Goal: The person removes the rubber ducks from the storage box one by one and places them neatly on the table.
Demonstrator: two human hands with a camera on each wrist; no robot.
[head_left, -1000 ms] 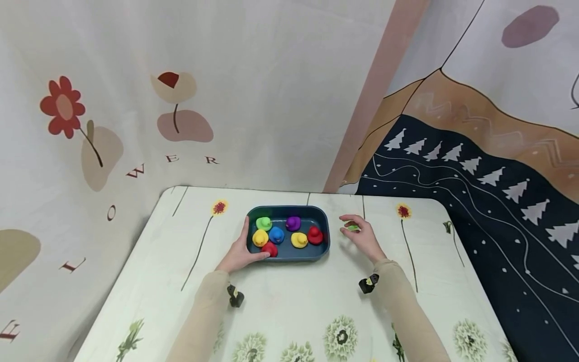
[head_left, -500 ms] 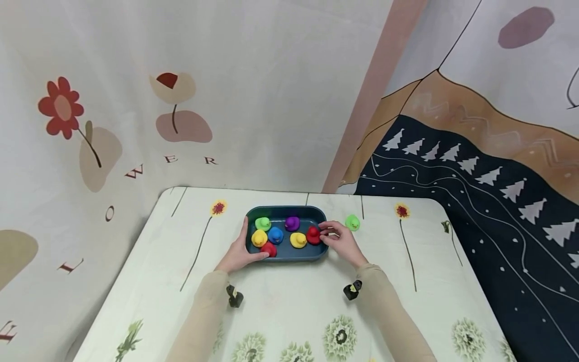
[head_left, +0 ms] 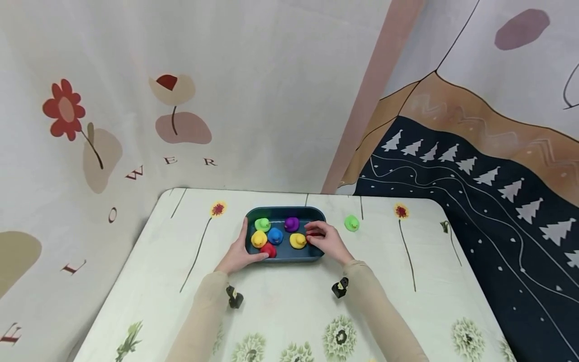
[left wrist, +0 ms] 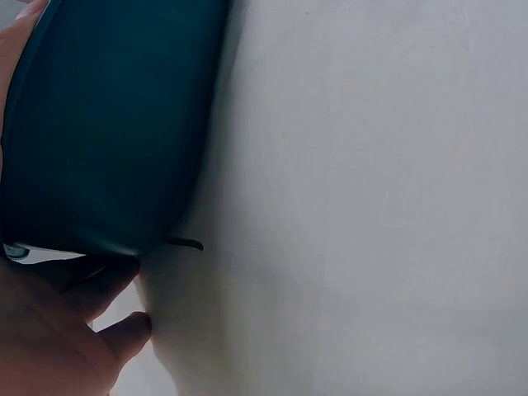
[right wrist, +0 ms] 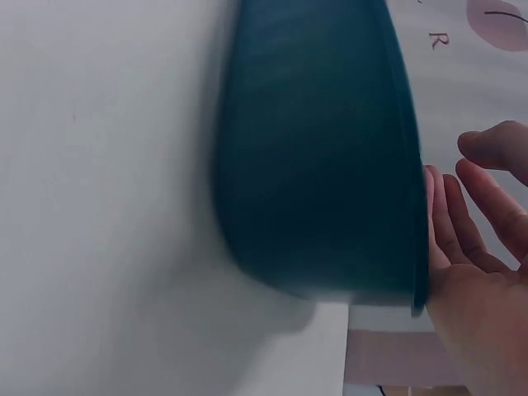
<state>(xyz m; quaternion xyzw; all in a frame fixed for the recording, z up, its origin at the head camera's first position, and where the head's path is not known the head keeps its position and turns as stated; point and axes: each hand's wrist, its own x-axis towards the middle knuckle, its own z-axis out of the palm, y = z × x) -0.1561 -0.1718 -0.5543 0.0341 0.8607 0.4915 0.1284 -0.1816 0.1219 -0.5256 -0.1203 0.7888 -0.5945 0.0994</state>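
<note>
A dark blue tray (head_left: 289, 255) lies on the table with its left end held by my left hand (head_left: 236, 255): thumb along the front rim, fingers along the left side. Inside are several rubber ducks: a green duck (head_left: 262, 224), a yellow duck (head_left: 259, 239), a blue duck (head_left: 275, 236), a red duck (head_left: 269, 250), a purple duck (head_left: 291, 224) and a second yellow duck (head_left: 297, 241). My right hand (head_left: 329, 242) reaches over the tray's right end, covering most of another red duck. In the right wrist view its fingers (right wrist: 495, 198) are spread above the rim, with no duck visible between them.
A light green duck (head_left: 352, 223) sits on the table just right of the tray. The table (head_left: 280, 301) has a flower-print cover. Behind it hangs a printed cloth (head_left: 271, 125), and a dark patterned cloth (head_left: 452, 216) lies at the right.
My right hand has let go of the light green duck on the table, then moved left over the red duck at the tray's right end. The left hand has stayed on the tray.
</note>
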